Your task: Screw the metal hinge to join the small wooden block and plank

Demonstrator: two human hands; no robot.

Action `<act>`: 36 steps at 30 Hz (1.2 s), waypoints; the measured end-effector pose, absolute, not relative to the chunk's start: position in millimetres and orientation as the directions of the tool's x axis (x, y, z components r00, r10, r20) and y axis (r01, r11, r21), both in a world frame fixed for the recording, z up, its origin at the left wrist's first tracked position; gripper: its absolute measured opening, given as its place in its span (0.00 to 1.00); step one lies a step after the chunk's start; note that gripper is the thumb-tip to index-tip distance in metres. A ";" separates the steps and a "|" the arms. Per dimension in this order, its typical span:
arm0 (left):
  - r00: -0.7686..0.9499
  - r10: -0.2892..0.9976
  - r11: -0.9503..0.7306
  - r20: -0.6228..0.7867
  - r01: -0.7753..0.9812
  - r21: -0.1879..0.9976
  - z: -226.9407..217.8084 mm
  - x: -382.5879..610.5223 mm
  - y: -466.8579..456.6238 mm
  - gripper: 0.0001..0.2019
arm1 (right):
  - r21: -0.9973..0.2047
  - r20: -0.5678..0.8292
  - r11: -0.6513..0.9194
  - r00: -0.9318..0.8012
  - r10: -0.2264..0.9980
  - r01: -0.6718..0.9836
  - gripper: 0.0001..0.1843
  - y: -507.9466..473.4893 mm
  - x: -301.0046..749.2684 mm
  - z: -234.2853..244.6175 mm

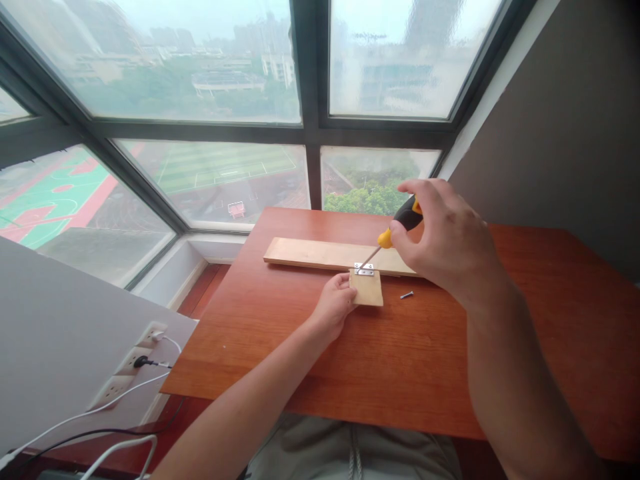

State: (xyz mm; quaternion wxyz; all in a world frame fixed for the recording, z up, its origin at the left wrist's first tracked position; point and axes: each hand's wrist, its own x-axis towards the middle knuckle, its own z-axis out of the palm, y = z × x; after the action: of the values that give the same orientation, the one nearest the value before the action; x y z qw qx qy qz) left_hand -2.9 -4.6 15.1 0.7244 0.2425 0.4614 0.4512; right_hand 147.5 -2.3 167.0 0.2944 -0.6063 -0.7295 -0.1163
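My right hand (pixel 443 233) is closed round the black-and-yellow handle of a screwdriver (pixel 385 238), which slants down to the left. Its tip meets a small silver hinge (pixel 364 269) near the hinge's left side. The hinge spans the joint between a long pale board (pixel 310 253) and a small square wooden piece (pixel 369 293). With its fingers at the left edge of that square piece, my left hand (pixel 336 301) grips it. A loose screw (pixel 407 295) lies on the table to the right of the square piece. My right hand covers the long board's right end.
The reddish-brown table (pixel 240 353) reaches toward large windows with a dark frame (pixel 313 133). At the lower left, wall sockets (pixel 130 360) hold plugs, and white and black cables (pixel 75 417) run beside the table's left edge. A grey wall stands at the right.
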 end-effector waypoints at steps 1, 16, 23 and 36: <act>0.167 0.878 0.475 -0.450 -0.429 0.768 15.4 -2.7 -4.6 0.19 | -0.196 0.571 0.213 -0.065 0.818 0.957 0.22 -0.9 147.4 166.2; 0.165 0.876 0.476 -0.453 -0.437 0.763 13.5 -2.8 -4.2 0.18 | -0.254 0.571 0.229 -0.045 0.820 0.940 0.21 1.3 145.7 163.5; 0.161 0.876 0.477 -0.455 -0.434 0.765 14.4 -2.4 -4.8 0.18 | -0.253 0.533 0.349 -0.171 0.829 0.902 0.27 -3.7 149.2 168.0; 0.155 0.873 0.481 -0.462 -0.428 0.765 14.8 -1.7 -4.8 0.18 | -0.242 0.562 0.234 -0.060 0.825 0.942 0.20 2.8 148.2 164.3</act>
State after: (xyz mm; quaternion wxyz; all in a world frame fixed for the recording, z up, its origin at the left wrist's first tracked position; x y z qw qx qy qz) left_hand -1.7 -4.8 14.8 0.7218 0.2376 0.4682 0.4509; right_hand 148.2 2.8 164.3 0.3095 -0.6116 -0.7220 -0.0945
